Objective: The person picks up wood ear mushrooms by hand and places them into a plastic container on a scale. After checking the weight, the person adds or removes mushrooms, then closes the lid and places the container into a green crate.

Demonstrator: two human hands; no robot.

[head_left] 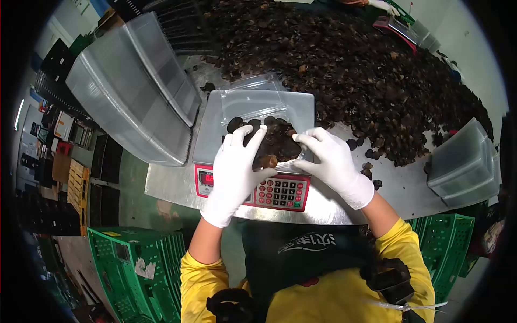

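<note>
A clear plastic tray (293, 163) heaped with dark brown mushrooms (280, 141) rests on the grey pan of a red-framed weighing scale (215, 116). My left hand (237, 161), in a white glove, curls over the heap's left side, its fingertips on the pieces and its thumb at the near edge. From the right, my gloved right hand (331, 161) closes in with fingers on the heap and thumb by the tray's near right corner. Its palm hides part of the scale. Red digits glow on the display (207, 177), partly covered by my left hand.
Tall stacks of clear trays (129, 91) stand left of the scale, with another stack (466, 164) at the right. A large pile of loose mushrooms (344, 70) covers the table's far side. Green crates (134, 269) flank me below. A gloved hand of another person (383, 6) shows at the back.
</note>
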